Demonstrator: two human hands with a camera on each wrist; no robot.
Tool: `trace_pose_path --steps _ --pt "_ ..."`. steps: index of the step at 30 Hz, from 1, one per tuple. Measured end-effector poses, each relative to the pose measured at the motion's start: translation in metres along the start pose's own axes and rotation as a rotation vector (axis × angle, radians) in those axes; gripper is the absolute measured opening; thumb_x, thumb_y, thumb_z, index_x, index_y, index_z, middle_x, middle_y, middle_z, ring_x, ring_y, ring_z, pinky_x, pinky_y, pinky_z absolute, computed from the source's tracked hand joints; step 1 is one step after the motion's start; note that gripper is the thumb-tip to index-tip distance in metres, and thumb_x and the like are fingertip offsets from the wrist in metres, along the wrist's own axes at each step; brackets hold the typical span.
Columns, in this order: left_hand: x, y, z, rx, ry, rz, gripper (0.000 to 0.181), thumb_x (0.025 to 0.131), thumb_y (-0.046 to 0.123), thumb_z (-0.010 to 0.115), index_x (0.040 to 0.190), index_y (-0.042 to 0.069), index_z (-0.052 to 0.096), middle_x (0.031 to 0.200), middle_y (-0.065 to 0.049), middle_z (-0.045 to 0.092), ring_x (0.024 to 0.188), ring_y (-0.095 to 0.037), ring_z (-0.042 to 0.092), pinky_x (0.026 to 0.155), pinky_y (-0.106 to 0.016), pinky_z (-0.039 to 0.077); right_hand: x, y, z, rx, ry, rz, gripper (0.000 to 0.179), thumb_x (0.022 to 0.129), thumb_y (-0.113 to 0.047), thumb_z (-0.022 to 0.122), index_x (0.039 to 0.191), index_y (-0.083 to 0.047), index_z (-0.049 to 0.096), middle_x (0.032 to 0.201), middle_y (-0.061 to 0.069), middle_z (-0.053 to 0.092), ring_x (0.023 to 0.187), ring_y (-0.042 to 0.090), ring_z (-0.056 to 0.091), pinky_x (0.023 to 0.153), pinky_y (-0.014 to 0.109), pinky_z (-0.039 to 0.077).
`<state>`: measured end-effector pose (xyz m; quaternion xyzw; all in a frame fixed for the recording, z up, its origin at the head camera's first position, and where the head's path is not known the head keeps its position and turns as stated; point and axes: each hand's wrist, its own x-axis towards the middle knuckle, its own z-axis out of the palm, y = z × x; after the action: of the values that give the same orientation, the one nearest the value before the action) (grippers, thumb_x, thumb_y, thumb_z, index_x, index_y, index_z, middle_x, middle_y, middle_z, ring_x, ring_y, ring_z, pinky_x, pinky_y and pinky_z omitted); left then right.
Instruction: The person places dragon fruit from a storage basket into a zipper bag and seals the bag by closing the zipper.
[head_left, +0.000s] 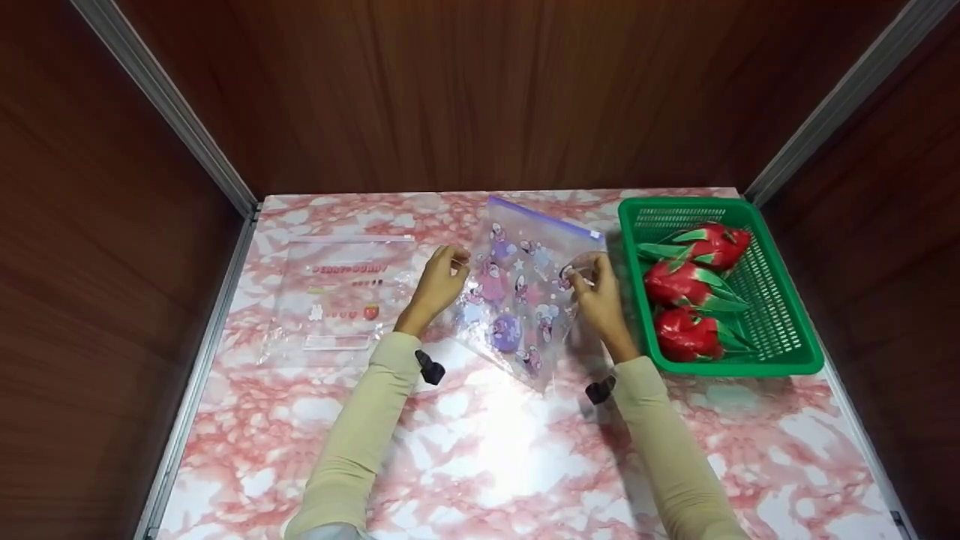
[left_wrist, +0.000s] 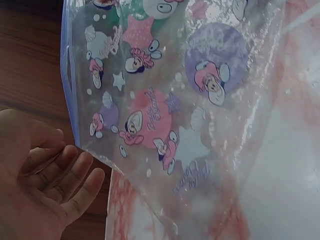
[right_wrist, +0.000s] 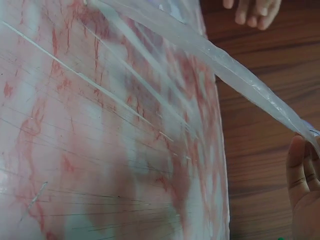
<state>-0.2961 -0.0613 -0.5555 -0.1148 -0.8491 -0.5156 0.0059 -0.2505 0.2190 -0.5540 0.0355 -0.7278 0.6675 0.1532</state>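
Note:
A clear zip bag point(head_left: 517, 292) with cartoon prints and a purple zip strip is held tilted over the table. My left hand point(head_left: 442, 279) pinches its left edge; in the left wrist view the thumb and forefinger of that hand point(left_wrist: 52, 175) meet beside the end of the zip. With thumb and fingers, my right hand point(head_left: 598, 292) grips the bag's right edge. The right wrist view shows the bag edge-on point(right_wrist: 220, 62), running up to the right hand's fingers point(right_wrist: 300, 167). A second clear bag point(head_left: 341, 292), with red lettering, lies flat to the left.
On the right stands a green plastic basket point(head_left: 802, 330) with red dragon fruits point(head_left: 679, 281) along its left side. The pink-and-white marbled table point(head_left: 480, 457) is enclosed by brown wood-grain panels point(head_left: 480, 90) at the back and sides.

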Motion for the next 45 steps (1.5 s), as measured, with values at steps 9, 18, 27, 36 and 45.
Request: trace_pose_path --steps 9,18,27,36,45 --pt "0.01 0.021 0.007 -0.003 0.014 0.017 0.025 0.103 0.0 0.058 0.125 -0.009 0.065 0.126 -0.024 0.066 0.117 -0.038 0.066 0.107 -0.045 0.055 0.006 0.019 0.001 -0.032 -0.003 -0.034 0.016 0.099 0.013 0.06 0.114 0.014 0.052 0.101 0.029 0.063 0.078 0.016 0.064 0.055 0.018 0.051" --pt "0.018 0.041 0.012 -0.026 0.016 0.042 0.024 0.105 0.003 0.057 0.124 -0.01 0.065 0.122 -0.024 0.07 0.115 -0.038 0.068 0.106 -0.043 0.056 0.005 0.011 0.008 -0.07 -0.003 -0.048 0.016 0.099 0.014 0.06 0.114 0.012 0.053 0.105 0.022 0.06 0.079 0.019 0.063 0.056 0.015 0.048" --pt "0.025 0.054 0.019 -0.058 0.026 0.025 0.024 0.106 0.005 0.057 0.123 -0.009 0.065 0.12 -0.024 0.071 0.113 -0.037 0.07 0.105 -0.041 0.058 -0.006 -0.025 0.017 -0.08 -0.004 -0.08 0.017 0.097 0.017 0.058 0.113 0.017 0.052 0.104 0.029 0.059 0.08 0.026 0.063 0.058 0.012 0.047" --pt "0.033 0.074 0.024 -0.13 0.049 -0.034 0.023 0.109 0.009 0.056 0.122 -0.005 0.066 0.111 -0.024 0.074 0.103 -0.034 0.074 0.08 -0.027 0.06 -0.003 -0.006 0.016 -0.078 -0.043 -0.139 0.017 0.099 0.014 0.059 0.114 0.012 0.053 0.098 0.024 0.065 0.079 0.015 0.066 0.055 0.018 0.053" --pt "0.037 0.085 0.031 -0.188 0.064 -0.1 0.024 0.111 0.014 0.053 0.122 -0.004 0.065 0.106 -0.022 0.074 0.096 -0.038 0.075 0.062 -0.016 0.054 -0.008 -0.001 0.022 -0.053 -0.06 -0.161 0.016 0.1 0.014 0.058 0.115 0.012 0.052 0.103 0.027 0.066 0.079 0.013 0.065 0.054 0.019 0.056"
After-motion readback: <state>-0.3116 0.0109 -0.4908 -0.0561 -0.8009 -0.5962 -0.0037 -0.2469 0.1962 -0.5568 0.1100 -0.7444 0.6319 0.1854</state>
